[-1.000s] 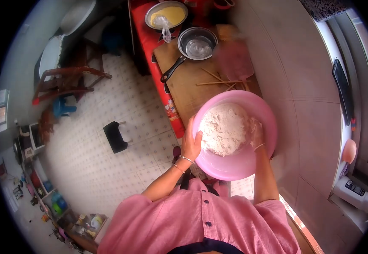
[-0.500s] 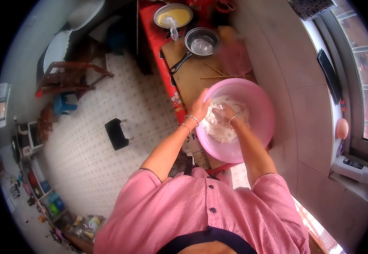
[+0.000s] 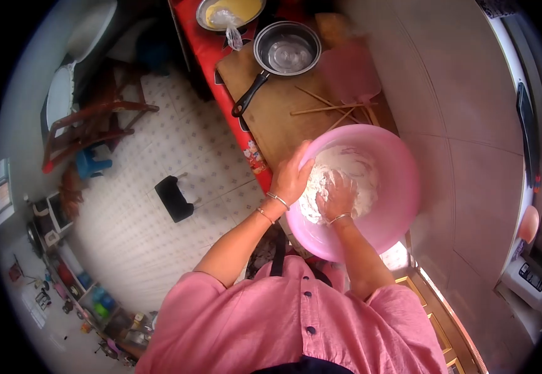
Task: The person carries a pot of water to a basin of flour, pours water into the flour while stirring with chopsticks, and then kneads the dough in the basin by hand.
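Observation:
A pink plastic basin (image 3: 402,177) holds whitish floury dough (image 3: 311,198), loose and crumbly with flour smeared up the inner wall. My left hand (image 3: 291,179) grips the basin's left rim, thumb over the edge and fingers partly hidden on the outside. Inside the basin, my right hand (image 3: 336,198) lies palm down on the dough with its fingers stretched forward and coated in flour. Both wrists wear bracelets.
Beyond the basin, a wooden board (image 3: 265,118) bears a black-handled saucepan (image 3: 288,50) with clear liquid, chopsticks (image 3: 327,109) and a pink scoop-like item (image 3: 352,71). A bowl of yellow flour-like contents (image 3: 246,9) stands behind. A tiled wall (image 3: 452,112) rises at right.
My right hand has shifted in the dough and its fingers now reach forward, more stretched. My left hand stays at the rim. The camera view has turned slightly.

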Available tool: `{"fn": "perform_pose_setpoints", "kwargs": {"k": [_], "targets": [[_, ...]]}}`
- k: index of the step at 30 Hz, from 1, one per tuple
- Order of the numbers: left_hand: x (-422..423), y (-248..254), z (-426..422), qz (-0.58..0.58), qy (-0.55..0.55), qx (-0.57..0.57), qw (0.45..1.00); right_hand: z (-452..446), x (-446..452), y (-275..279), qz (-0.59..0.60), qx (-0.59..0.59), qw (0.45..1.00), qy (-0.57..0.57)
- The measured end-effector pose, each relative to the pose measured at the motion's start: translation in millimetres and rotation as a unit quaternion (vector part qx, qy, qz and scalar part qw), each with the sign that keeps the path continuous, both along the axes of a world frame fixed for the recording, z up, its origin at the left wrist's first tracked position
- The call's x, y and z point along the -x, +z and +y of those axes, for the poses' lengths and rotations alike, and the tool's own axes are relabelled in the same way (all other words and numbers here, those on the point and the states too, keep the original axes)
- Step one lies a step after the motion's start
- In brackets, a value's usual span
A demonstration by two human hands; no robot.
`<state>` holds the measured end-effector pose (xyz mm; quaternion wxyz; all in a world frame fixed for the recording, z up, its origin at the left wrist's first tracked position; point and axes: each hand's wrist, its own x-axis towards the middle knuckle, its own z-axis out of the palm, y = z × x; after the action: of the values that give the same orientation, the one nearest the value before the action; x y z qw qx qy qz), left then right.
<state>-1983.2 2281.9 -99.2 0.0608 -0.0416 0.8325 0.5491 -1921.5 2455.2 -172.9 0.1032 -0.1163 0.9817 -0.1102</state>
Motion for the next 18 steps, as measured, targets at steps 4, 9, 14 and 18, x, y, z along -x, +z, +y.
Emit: {"fn": "perform_pose_setpoints", "kwargs": {"k": [4,9,14,18], "targets": [[10,-3,1,0.009,-0.025,0.006,1.0,4,40,-12,0.001,0.028,0.999,-0.022],[27,-3,0,0.001,-0.058,0.016,0.998,8,77,-22,0.022,0.012,0.998,-0.057],[41,-5,2,0.021,-0.074,0.032,0.997,16,105,-24,-0.007,0.023,0.997,-0.069],[41,2,7,-0.008,-0.122,0.07,0.99,18,102,-5,0.014,0.075,0.987,-0.138]]}}
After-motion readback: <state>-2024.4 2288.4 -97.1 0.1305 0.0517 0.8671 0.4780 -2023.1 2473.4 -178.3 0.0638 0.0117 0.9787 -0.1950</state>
